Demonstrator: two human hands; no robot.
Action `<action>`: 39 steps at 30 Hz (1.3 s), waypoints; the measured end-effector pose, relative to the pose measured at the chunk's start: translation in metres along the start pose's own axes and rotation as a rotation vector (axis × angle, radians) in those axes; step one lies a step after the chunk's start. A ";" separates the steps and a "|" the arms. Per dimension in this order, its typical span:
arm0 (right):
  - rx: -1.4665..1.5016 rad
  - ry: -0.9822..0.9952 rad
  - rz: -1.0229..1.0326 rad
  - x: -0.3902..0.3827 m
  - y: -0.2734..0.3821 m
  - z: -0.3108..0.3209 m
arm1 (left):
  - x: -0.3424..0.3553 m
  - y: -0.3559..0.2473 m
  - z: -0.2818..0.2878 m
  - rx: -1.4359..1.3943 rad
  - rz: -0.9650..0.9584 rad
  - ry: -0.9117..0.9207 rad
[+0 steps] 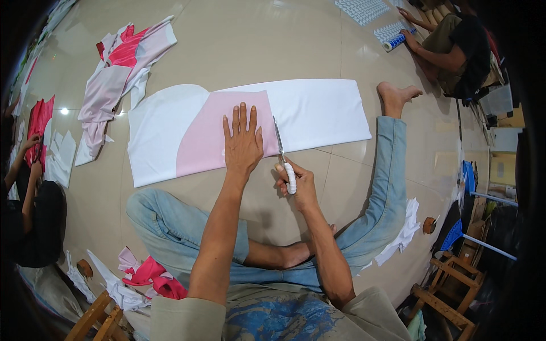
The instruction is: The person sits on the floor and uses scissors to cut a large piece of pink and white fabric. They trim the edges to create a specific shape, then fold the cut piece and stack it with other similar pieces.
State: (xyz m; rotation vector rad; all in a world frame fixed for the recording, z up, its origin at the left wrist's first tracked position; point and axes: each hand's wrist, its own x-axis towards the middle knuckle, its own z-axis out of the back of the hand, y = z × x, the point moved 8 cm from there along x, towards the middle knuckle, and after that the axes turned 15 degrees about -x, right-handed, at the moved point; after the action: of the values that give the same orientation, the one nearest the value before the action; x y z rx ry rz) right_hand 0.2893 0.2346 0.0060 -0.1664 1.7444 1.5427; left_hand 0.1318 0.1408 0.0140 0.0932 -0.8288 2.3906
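Head view: left hand (243,143) lies spread flat on the pink paper pattern piece (213,136) atop white fabric (318,113) on the floor; right hand (297,183) grips white-handled scissors (283,159), seemingly cutting at the pattern's edge.

Glossy beige tiled floor (239,34), a lamp glare spot (64,111) at far left. Wooden stool (449,295) near right, another wooden frame (96,318) near left. Blue plastic chair (455,233) and stacked boxes (500,165) along the right side.
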 end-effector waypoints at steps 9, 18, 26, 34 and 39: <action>0.078 0.013 -0.007 0.012 0.012 0.000 | 0.000 0.000 0.001 0.001 0.011 0.015; 0.008 -0.043 0.057 0.024 0.023 -0.006 | 0.001 0.001 -0.004 0.029 0.046 0.063; -0.018 -0.025 0.049 0.029 0.020 -0.006 | 0.001 0.001 -0.003 0.022 0.017 0.043; 0.008 -0.034 0.048 0.034 0.038 -0.007 | 0.002 0.002 -0.004 0.018 0.037 0.050; -0.010 -0.036 0.079 0.042 0.046 -0.011 | 0.001 0.003 -0.004 0.035 0.044 0.067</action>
State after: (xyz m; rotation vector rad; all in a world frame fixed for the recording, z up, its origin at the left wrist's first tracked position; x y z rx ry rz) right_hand 0.2298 0.2528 0.0156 -0.0744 1.7337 1.6013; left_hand 0.1300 0.1424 0.0093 0.0089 -0.7653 2.4364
